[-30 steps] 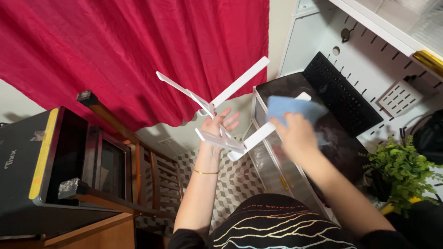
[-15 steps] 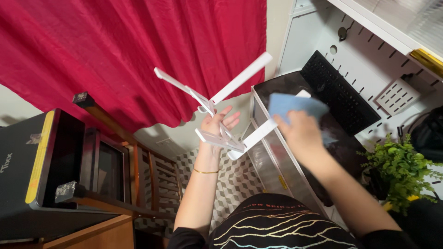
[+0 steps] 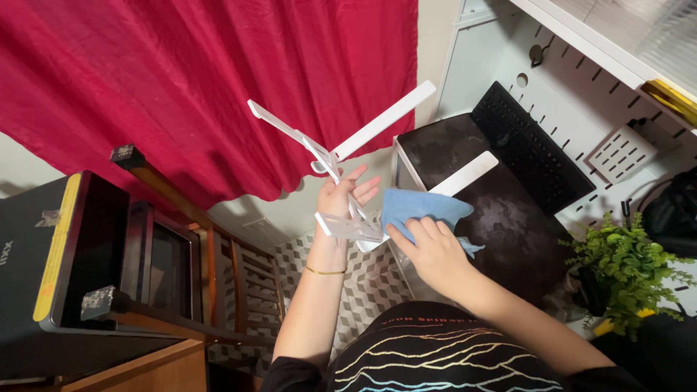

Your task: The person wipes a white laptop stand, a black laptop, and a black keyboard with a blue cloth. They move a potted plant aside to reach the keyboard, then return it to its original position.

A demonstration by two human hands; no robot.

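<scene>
Above the lap, white folding stand [image 3: 348, 156], arms splayed, in left hand's [image 3: 339, 199] grip; right hand [image 3: 430, 250] clutching blue cloth [image 3: 415, 207].

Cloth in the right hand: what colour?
Light blue cloth, plain, in the right hand; head view.

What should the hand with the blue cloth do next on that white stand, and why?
Probably slide the blue cloth up along the long white bar toward its far tip. The right hand presses the cloth on the lower end of that bar, close to the joint, while the left hand holds the white stand up in the air. The bar's upper end lies bare beyond the cloth.
</scene>
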